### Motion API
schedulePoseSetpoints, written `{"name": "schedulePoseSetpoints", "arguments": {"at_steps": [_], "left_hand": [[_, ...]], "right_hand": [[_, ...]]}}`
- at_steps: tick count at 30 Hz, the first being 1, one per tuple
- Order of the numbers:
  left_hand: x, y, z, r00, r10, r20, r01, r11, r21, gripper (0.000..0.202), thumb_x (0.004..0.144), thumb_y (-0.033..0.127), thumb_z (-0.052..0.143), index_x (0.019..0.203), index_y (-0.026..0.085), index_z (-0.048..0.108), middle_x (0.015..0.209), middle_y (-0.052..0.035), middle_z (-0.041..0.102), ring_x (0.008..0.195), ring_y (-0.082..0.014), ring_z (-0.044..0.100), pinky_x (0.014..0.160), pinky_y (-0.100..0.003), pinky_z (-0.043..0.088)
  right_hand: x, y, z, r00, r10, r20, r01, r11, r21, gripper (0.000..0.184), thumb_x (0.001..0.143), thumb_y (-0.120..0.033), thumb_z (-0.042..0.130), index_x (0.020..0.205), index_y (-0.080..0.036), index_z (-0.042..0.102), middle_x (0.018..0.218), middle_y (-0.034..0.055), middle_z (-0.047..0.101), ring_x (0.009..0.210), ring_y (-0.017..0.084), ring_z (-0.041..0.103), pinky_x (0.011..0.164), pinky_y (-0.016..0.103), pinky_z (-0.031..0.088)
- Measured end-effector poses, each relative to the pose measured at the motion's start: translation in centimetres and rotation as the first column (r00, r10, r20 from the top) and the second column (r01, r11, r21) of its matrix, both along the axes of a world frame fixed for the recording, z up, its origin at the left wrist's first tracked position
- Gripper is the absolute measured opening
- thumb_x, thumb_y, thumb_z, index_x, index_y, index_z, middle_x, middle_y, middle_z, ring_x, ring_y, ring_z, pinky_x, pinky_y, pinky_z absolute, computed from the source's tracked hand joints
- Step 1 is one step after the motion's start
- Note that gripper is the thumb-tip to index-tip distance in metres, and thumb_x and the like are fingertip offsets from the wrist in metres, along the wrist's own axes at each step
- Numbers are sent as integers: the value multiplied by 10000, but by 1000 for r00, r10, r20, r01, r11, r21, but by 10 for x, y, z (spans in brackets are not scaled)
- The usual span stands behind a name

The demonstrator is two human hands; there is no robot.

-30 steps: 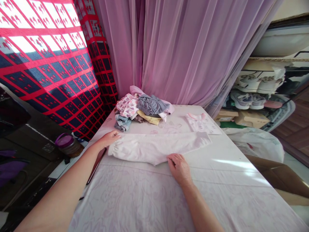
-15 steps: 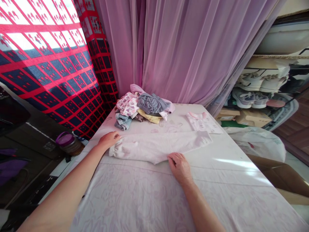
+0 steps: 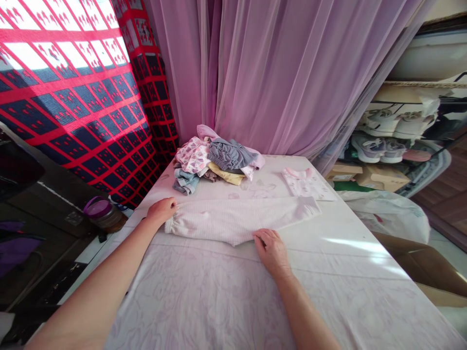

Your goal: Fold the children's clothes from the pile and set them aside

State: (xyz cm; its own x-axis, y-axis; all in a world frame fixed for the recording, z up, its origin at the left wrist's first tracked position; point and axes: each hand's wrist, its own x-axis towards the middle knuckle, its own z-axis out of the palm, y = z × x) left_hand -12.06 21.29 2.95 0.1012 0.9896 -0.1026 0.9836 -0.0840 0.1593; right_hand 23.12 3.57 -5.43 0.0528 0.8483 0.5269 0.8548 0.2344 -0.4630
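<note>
A pair of pale pink children's pants (image 3: 233,216) lies folded lengthwise across the table. Its gathered waistband is at the left and its cuff at the right. My left hand (image 3: 162,211) is closed on the far corner of the waistband, fingers curled in. At the near edge, by the crotch point, my right hand (image 3: 270,249) has bent fingers pinching the fabric, with the palm low over the cloth. A folded white top with a pink collar (image 3: 301,181) lies beyond the cuff.
A heap of children's clothes (image 3: 219,160) sits at the table's far end, before the purple curtain (image 3: 270,73). A purple-lidded jar (image 3: 100,210) stands left of the table (image 3: 204,296). On the right are a shoe rack (image 3: 386,138) and an open cardboard box (image 3: 426,267).
My left hand has drawn slightly left at the waistband, and its fingers are more curled. My right hand and the pants have hardly moved.
</note>
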Motion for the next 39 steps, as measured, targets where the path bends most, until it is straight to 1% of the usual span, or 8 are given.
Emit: {"name": "schedulePoseSetpoints", "arguments": {"at_steps": [6, 10, 12, 16, 20, 24, 31, 39], "left_hand": [[28, -16, 4, 998, -53, -25, 55, 994, 95, 370, 888, 329, 418, 1174, 224, 627, 1269, -102, 642, 1144, -262, 596, 936, -352, 440], [54, -42, -19, 927, -368, 78, 359, 928, 102, 459, 946, 359, 343, 1314, 206, 573, 1386, -86, 579, 1296, -218, 500, 1108, -325, 329], [61, -54, -35, 899, -432, 76, 425, 900, 91, 518, 943, 425, 376, 1389, 197, 510, 1487, -104, 482, 1394, -265, 390, 1161, -413, 252], [63, -62, -50, 918, -398, 0, 396, 914, 84, 590, 933, 523, 401, 1456, 250, 420, 1576, -102, 347, 1462, -307, 258, 1174, -549, 136], [67, -57, -40, 927, -373, -44, 375, 925, 55, 533, 936, 522, 403, 1403, 275, 476, 1553, -87, 386, 1423, -285, 333, 1152, -523, 221], [81, -52, -34, 931, -364, -37, 365, 914, 177, 453, 954, 422, 398, 1319, 204, 552, 1469, -115, 485, 1369, -256, 406, 1142, -431, 287], [89, -49, -42, 964, -253, -82, 260, 960, 100, 546, 936, 487, 418, 1420, 234, 436, 1558, -105, 376, 1438, -301, 303, 1142, -549, 244], [123, -55, -38, 942, -327, -78, 336, 912, 236, 564, 949, 444, 379, 1402, 123, 477, 1513, -166, 431, 1417, -311, 347, 1158, -506, 259]], "right_hand": [[0, 0, 1, 1000, 8, -14, -8, 1000, -7, 234, 914, -200, 466, 864, -217, 694, 880, 62, 708, 831, 208, 605, 790, 337, 468], [0, 0, 0, 1000, 5, -11, -5, 1000, -7, 233, 914, -203, 469, 869, -217, 697, 879, 60, 709, 837, 208, 607, 791, 338, 469], [0, 0, 0, 1000, 5, -6, -5, 1000, -6, 230, 913, -205, 473, 871, -217, 700, 879, 61, 707, 838, 207, 609, 791, 335, 470], [0, 0, 1, 1000, 2, 11, -2, 1000, 1, 222, 908, -203, 482, 866, -216, 700, 881, 60, 706, 824, 198, 609, 781, 325, 470], [0, 0, 1, 1000, 2, 23, -2, 1000, 11, 220, 907, -193, 482, 859, -206, 696, 871, 55, 706, 824, 196, 605, 784, 320, 463], [0, 1, 0, 1000, 5, 21, -5, 1000, 7, 233, 918, -186, 470, 859, -205, 694, 874, 54, 707, 827, 197, 607, 794, 321, 461], [-2, 0, 1, 1000, -13, 1, 13, 999, -39, 216, 903, -170, 491, 872, -211, 701, 893, 57, 706, 867, 208, 602, 804, 319, 466], [-6, 0, 9, 1000, -14, -22, 12, 997, -70, 182, 896, -155, 527, 869, -208, 699, 878, 49, 697, 859, 199, 591, 813, 310, 459]]}}
